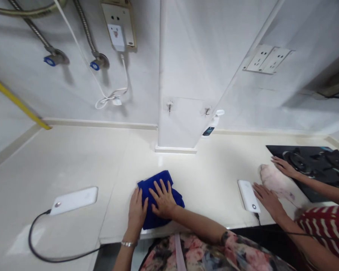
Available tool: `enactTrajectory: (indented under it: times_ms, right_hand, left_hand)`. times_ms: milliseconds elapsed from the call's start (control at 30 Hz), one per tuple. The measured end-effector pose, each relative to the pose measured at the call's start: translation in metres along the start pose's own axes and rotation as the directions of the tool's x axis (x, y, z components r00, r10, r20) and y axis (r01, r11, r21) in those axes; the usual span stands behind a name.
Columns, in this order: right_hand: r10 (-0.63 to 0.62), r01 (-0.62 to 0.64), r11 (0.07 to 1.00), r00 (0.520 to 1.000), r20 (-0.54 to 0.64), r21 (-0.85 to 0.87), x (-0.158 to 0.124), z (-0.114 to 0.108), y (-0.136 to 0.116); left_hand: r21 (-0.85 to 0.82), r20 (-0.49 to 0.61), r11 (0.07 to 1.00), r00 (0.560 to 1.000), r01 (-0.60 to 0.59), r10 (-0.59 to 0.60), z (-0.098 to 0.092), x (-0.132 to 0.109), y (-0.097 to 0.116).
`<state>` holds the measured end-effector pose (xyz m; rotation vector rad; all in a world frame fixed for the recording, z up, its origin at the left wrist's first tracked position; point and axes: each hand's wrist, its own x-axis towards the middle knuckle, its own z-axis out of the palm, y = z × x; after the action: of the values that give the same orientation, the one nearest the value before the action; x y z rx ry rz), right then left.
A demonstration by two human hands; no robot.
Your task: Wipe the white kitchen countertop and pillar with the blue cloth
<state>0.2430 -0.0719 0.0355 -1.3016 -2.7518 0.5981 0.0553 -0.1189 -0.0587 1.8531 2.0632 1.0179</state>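
A folded dark blue cloth [155,222] lies near the front edge of the pale counter. My right hand [163,199] rests flat on top of it, fingers spread. At the cloth's left edge is my left hand [137,209], its fingers stretched out and the thumb touching the fabric. Neither hand grips the cloth. A metal band circles my left wrist.
Left lies a white power bank [75,200] with a black cable; another power bank [248,195] sits right. A co-worker's hands touch a pinkish cloth [275,180] and the counter beside a black gas hob [313,165]. A wall column [183,124] stands behind, with a white bottle [211,124].
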Motion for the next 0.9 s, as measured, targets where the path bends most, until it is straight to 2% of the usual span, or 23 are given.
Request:
enactTrajectory:
  times_ms: [100,300,400,500,567,633,700,767,833,900]
  right_hand:
    - [0.020,-0.020,1.000,1.000,-0.014,-0.016,0.028,0.001,0.000]
    - [0.082,-0.086,0.994,0.995,-0.057,-0.065,0.091,-0.002,-0.001]
    - [0.069,-0.070,0.995,0.998,-0.013,-0.076,0.117,-0.014,0.004]
    - [-0.001,0.002,1.000,0.999,0.043,-0.027,0.122,-0.027,0.017]
    - [-0.017,0.017,1.000,1.000,-0.008,0.026,0.105,-0.028,0.030]
    - [0.054,-0.046,0.997,0.986,-0.156,0.058,0.072,-0.020,0.048]
    - [0.128,-0.121,0.992,0.943,-0.308,0.043,0.024,-0.002,0.068]
    - [0.142,-0.152,0.988,0.894,-0.426,0.010,-0.030,0.022,0.089]
    - [0.104,-0.141,0.989,0.851,-0.515,-0.034,-0.083,0.045,0.107]
    - [0.094,-0.165,0.984,0.809,-0.580,-0.071,-0.125,0.064,0.117]
  left_hand:
    - [0.032,-0.056,0.997,0.996,0.073,-0.071,-0.009,0.001,0.008]
    - [0.152,-0.163,0.976,0.978,0.157,-0.132,-0.021,0.006,0.027]
    - [0.177,-0.189,0.961,0.965,0.213,-0.179,-0.023,0.021,0.023]
    - [0.149,-0.141,0.960,0.966,0.235,-0.215,-0.032,0.036,0.012]
    - [0.144,-0.097,0.956,0.966,0.254,-0.242,-0.043,0.044,0.006]
    - [0.179,-0.127,0.941,0.955,0.288,-0.268,-0.055,0.051,0.004]
    - [0.217,-0.240,0.926,0.937,0.309,-0.256,-0.062,0.059,0.009]
    - [0.219,-0.285,0.943,0.941,0.249,-0.182,-0.060,0.070,0.022]
    - [0.185,-0.175,0.976,0.981,0.117,-0.085,-0.046,0.082,0.038]
    - [0.178,-0.029,0.982,0.998,0.059,-0.054,-0.023,0.091,0.054]
